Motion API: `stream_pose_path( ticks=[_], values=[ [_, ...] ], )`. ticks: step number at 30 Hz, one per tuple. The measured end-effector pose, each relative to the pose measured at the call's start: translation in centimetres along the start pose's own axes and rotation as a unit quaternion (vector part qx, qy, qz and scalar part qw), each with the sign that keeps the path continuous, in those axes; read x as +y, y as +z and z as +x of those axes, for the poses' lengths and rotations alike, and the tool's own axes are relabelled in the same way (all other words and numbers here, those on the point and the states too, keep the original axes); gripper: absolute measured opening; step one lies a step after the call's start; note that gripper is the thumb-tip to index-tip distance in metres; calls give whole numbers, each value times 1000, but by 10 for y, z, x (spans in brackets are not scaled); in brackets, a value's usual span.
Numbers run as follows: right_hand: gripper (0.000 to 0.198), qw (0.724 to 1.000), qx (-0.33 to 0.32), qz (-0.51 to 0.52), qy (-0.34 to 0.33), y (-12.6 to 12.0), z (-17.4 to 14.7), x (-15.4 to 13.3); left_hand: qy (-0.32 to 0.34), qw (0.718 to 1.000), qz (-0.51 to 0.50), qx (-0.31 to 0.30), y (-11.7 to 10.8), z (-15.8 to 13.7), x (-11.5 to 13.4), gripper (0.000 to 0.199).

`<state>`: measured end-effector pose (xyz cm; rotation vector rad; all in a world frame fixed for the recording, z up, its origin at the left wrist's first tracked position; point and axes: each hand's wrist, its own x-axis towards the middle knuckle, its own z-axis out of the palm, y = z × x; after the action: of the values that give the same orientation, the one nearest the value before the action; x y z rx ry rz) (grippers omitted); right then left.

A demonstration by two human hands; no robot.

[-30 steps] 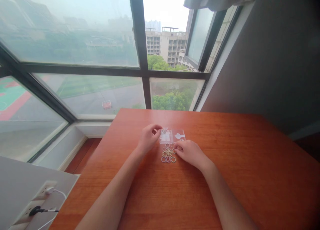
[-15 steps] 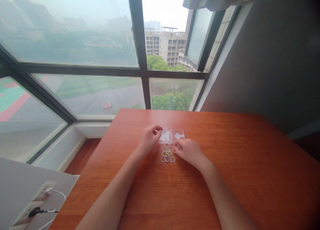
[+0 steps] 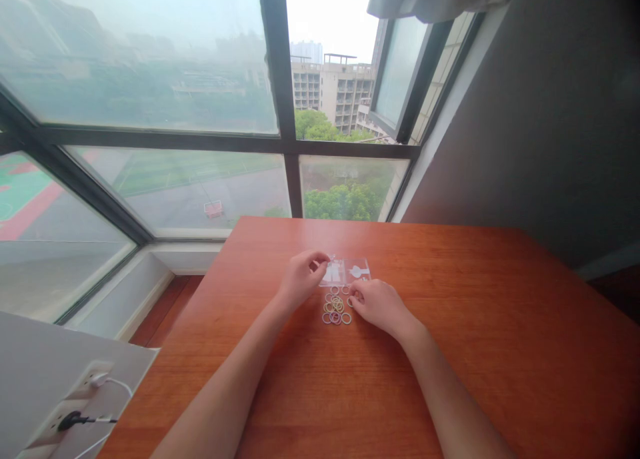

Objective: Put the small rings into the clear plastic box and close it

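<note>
A small clear plastic box (image 3: 336,272) with its lid folded back to the right lies on the table. My left hand (image 3: 303,276) is curled at the box's left edge, thumb and forefinger closed on it. In front of the box is a loose group of small rings (image 3: 333,304), pale, yellowish and pinkish, some overlapping. My right hand (image 3: 381,304) is at the right side of the group, its fingertips pinched together beside a pale ring that they partly cover. Whatever lies between those fingertips is hidden.
The reddish-brown wooden table (image 3: 480,326) reaches to the window frame (image 3: 210,142). A dark grey wall (image 3: 540,126) rises at the right. Below left, a wall socket (image 3: 63,416) has a black plug and a white plug in it.
Both hands stay in nearly the same places. The left fingers have shifted slightly at the box's edge, and the right fingertips have closed a little more by the rings.
</note>
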<state>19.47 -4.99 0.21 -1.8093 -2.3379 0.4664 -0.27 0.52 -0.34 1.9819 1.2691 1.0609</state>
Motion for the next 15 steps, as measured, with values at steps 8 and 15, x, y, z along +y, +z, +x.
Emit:
stream_pose_path(
  ticks=[8,15],
  values=[
    [13,1000,16,11,-6,0,1,-1,1,1000,-4,3,0,-1,1,14],
    [11,994,93,64,1,-3,1,-2,1,1000,-6,-5,0,-1,5,15]
  ],
)
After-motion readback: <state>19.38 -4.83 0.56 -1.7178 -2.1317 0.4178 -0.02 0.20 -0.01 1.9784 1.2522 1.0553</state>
